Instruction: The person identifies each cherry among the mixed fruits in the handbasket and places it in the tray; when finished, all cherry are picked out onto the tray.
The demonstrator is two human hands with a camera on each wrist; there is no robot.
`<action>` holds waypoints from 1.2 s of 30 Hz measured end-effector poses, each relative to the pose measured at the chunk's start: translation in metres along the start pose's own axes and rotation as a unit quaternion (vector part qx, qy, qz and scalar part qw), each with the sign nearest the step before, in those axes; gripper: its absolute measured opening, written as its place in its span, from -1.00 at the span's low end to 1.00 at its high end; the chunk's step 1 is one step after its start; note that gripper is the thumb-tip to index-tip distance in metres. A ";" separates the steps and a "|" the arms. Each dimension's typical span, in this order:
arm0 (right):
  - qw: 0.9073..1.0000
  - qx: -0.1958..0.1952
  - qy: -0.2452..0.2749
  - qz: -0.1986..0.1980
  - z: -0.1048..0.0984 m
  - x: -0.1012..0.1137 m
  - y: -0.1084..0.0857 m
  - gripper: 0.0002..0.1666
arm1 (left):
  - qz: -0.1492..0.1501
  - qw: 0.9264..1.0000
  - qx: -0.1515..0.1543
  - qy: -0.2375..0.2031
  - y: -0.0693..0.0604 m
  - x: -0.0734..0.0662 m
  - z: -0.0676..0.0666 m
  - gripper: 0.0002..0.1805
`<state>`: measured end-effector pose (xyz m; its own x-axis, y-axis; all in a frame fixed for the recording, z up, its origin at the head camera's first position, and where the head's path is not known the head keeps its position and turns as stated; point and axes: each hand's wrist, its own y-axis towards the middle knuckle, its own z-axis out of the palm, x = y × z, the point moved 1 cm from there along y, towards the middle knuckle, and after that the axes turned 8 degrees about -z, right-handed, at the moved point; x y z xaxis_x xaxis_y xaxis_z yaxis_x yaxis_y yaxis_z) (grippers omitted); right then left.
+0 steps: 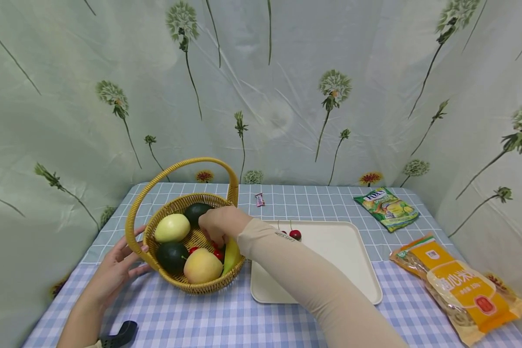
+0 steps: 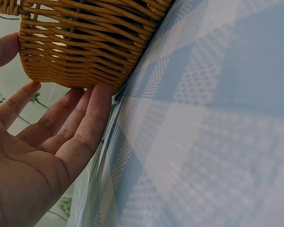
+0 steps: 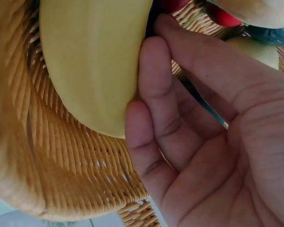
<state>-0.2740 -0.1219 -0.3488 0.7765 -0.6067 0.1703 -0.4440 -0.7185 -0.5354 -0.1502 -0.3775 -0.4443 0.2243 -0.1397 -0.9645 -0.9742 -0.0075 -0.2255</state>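
A wicker basket (image 1: 200,288) holds a peach (image 1: 203,266), a pale yellow-green fruit (image 1: 172,228), two dark green fruits (image 1: 172,258), a banana (image 1: 232,257) and red cherries (image 1: 218,254). My right hand (image 1: 224,223) reaches down inside it. In the right wrist view its fingers are bent beside the banana (image 3: 92,61), and the thumb tip lies close to the cherries (image 3: 223,16); what is between the fingertips is hidden. With fingers extended, my left hand (image 1: 113,268) touches the basket's left side; its fingertips meet the wicker (image 2: 85,52) near the bottom.
A cream tray (image 1: 330,251) with cherries (image 1: 295,235) at its back left lies right of the basket, partly under my right sleeve. A small wrapped candy (image 1: 259,199) lies behind. At right are a green candy bag (image 1: 387,209) and an orange snack bag (image 1: 463,287).
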 end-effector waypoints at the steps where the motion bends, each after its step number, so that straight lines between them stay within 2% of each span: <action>1: 1.000 -0.001 -0.004 0.000 0.000 0.000 0.000 -0.77 | 0.000 1.000 0.000 0.000 0.000 0.000 0.000 -0.26; 5: 1.000 -0.011 -0.008 -0.002 0.001 0.001 0.000 -0.79 | 0.002 1.000 0.001 -0.001 0.000 0.001 -0.001 -0.26; 11: 0.999 -0.032 0.016 -0.022 0.001 -0.003 -0.007 -0.87 | 0.002 1.000 -0.001 -0.002 0.001 0.001 -0.001 -0.27; 16: 0.996 -0.075 0.015 -0.046 0.002 -0.010 -0.012 -0.82 | 0.000 1.000 -0.004 0.000 0.001 0.000 0.000 -0.27; 20: 0.994 -0.085 0.021 -0.067 -0.001 -0.016 -0.017 -0.78 | -0.004 1.000 -0.004 0.004 0.000 0.000 0.000 -0.26; 25: 0.991 -0.084 0.062 -0.087 -0.006 -0.024 -0.030 -0.80 | -0.005 1.000 -0.004 0.007 0.000 0.000 0.000 -0.27; 32: 0.983 -0.127 0.073 -0.115 -0.007 -0.045 -0.050 -0.78 | -0.003 1.000 -0.003 0.002 0.001 0.001 -0.001 -0.26; 36: 0.976 -0.139 0.113 -0.123 -0.004 -0.058 -0.062 -0.79 | -0.009 1.000 -0.004 0.004 0.001 0.001 -0.001 -0.25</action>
<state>-0.2939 -0.0435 -0.3219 0.7701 -0.4420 0.4600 -0.3856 -0.8969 -0.2163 -0.1506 -0.3785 -0.4451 0.2425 -0.1482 -0.9588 -0.9700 -0.0184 -0.2425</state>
